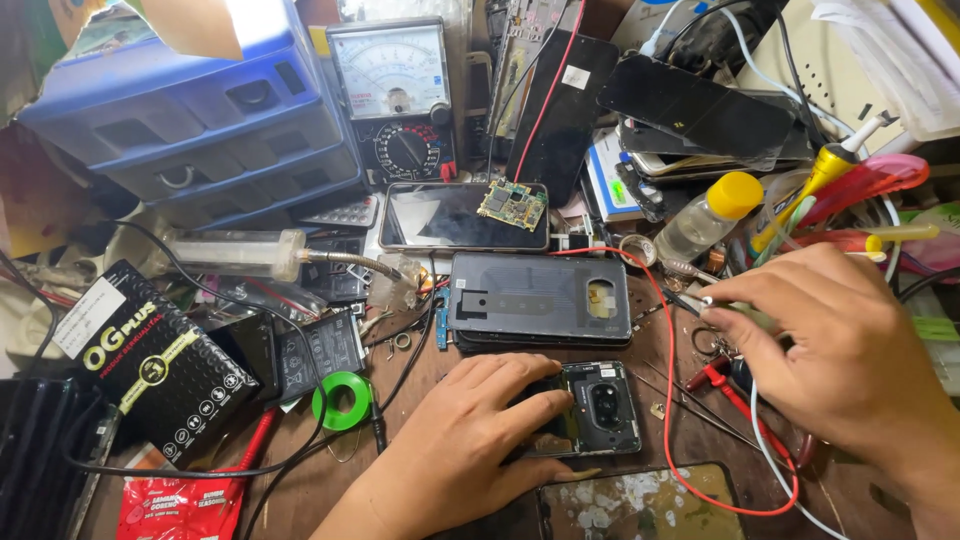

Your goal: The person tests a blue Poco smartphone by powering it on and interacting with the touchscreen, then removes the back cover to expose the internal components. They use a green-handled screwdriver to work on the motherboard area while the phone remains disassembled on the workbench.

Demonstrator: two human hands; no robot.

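The left hand (470,430) lay flat, pressing the small dark phone frame (598,408) to the desk (430,365); the right hand (830,350), just right of it, pinched thin tweezers (685,300) pointing left.

Bare wood is seen only left of the open phone (590,408), beside the green tape roll (340,400). Behind it passage is blocked by a back cover (540,298); right of it, by red wire (668,400) and probes (735,395).

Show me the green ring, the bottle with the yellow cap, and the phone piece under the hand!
Green ring (342,401), head view, on its left band.
Bottle with the yellow cap (706,217), head view, on its clear body.
Phone piece (603,405), head view, on its camera part.
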